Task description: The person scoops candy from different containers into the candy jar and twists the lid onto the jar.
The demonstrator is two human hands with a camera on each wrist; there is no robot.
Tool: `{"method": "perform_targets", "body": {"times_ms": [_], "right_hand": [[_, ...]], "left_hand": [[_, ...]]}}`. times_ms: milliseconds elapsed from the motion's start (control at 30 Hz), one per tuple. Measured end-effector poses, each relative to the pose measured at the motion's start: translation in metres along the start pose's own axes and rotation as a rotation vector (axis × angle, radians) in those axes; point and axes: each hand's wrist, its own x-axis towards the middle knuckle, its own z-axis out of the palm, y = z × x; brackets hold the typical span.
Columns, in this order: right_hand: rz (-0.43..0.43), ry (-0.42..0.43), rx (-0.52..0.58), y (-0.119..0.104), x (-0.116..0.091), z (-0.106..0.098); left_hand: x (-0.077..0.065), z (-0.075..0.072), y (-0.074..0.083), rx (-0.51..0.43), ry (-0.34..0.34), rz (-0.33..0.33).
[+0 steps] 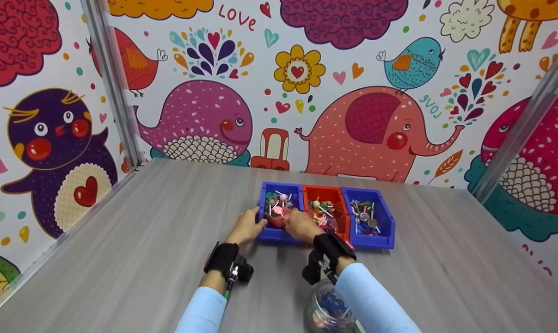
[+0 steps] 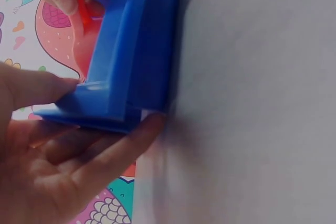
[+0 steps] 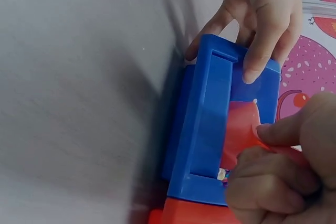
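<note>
The right hand [image 1: 302, 225] gripped a smooth, pinkish-red scoop [image 3: 239, 129] in a blue bin [image 3: 211, 116] that the left hand [image 1: 245, 226] pinched.

From head: looking forward and down, set well back, taking in table [image 1: 177, 231] to far edge and printed wall [image 1: 260, 60]. From both wrists: facing toward wall, close in, rolled sideways opposite ways — sharing left blue bin [image 1: 279, 236], left hand [image 1: 247, 225], right hand [image 1: 302, 225].
</note>
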Motion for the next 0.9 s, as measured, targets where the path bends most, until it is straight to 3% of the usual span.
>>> {"method": "perform_targets", "body": {"times_ms": [167, 267, 367, 567, 667, 767, 900], "right_hand": [[0.108, -0.057, 0.164, -0.080, -0.077, -0.079], [0.119, -0.060, 0.236, -0.101, -0.100, -0.100], [0.108, -0.042, 0.242, -0.107, -0.107, -0.107], [0.124, -0.034, 0.201, -0.105, -0.098, -0.103], [0.098, -0.036, 0.156, -0.089, -0.084, -0.087], [0.019, 0.010, 0.113, -0.056, -0.056, -0.054], [0.029, 0.013, 0.149, -0.024, -0.027, -0.025]], "left_hand": [[-0.001, 0.002, -0.001, -0.006, -0.016, -0.020], [0.000, 0.001, -0.001, -0.011, -0.027, -0.030], [0.001, 0.000, -0.001, -0.007, -0.023, -0.026], [0.001, -0.001, -0.001, -0.021, -0.021, -0.036], [0.000, 0.000, -0.001, -0.031, -0.038, -0.044], [-0.001, 0.000, 0.000, -0.027, -0.032, -0.036], [-0.001, -0.001, 0.001, -0.019, -0.015, -0.017]]}}
